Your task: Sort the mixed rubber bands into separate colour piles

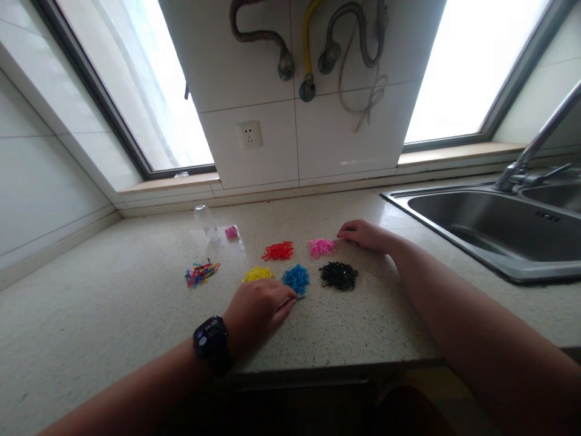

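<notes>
My left hand (pixel 261 303), with a black watch on the wrist, is pinched just below a pile of blue rubber bands (pixel 296 279). A thin silvery piece (pixel 299 297) sticks out from its fingertips; its kind is unclear. Partly behind this hand lies a yellow pile (pixel 258 274). My right hand (pixel 359 235) is closed at the right edge of a pink pile (pixel 322 247); a tiny pale tip shows at its fingers. Nearby are a red pile (pixel 278 250) and a black pile (pixel 338 275). A mixed-colour pile (pixel 201 273) lies to the left.
A clear glass or jar (pixel 206 223) stands at the back left beside a small pink block-like thing (pixel 231 232). At right is a steel sink (pixel 454 212) with a faucet (pixel 517 172). Hoses and a socket (pixel 249 134) are on the tiled wall behind the counter (pixel 136 315).
</notes>
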`<state>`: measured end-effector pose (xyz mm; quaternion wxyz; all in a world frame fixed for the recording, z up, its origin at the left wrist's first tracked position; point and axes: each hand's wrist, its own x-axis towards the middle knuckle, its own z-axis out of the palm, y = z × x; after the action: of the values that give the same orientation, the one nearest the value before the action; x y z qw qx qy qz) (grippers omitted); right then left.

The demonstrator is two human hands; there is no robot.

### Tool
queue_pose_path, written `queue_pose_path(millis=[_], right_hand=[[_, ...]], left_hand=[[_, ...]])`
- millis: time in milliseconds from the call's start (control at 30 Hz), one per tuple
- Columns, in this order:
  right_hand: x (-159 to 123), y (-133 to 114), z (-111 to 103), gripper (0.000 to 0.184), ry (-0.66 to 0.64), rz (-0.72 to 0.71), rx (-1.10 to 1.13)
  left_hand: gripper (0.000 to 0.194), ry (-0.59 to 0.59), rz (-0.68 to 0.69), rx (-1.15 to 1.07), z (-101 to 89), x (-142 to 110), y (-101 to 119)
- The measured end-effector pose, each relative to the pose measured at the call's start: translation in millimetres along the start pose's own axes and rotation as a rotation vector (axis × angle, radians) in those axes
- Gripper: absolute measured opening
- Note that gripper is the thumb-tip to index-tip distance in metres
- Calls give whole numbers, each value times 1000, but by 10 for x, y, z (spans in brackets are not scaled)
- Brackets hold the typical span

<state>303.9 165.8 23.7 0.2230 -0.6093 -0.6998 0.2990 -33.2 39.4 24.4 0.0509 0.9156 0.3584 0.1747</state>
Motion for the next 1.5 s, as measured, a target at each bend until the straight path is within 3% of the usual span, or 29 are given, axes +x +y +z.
queue_pose_path(millis=[267, 433, 633, 833, 1033, 1500], right_hand=[[13, 1, 10, 32, 5, -19, -2], [15, 0, 13, 30, -7, -30, 14], [49, 49, 16, 33, -1, -41, 2], [57, 68, 12, 34, 0, -37, -4], [48, 56, 13, 33, 4, -51, -7], [15, 35, 5, 33, 0, -27, -2]], left_hand=[[21, 33, -38, 98, 13, 23, 52], [21, 86, 38, 192, -10, 23, 111], [27, 70, 110, 160, 9, 19, 110], [26, 83, 95, 161, 13, 18, 89], [39, 88, 108, 160, 31, 23, 71], [29, 105, 177, 147, 12, -8, 45]])
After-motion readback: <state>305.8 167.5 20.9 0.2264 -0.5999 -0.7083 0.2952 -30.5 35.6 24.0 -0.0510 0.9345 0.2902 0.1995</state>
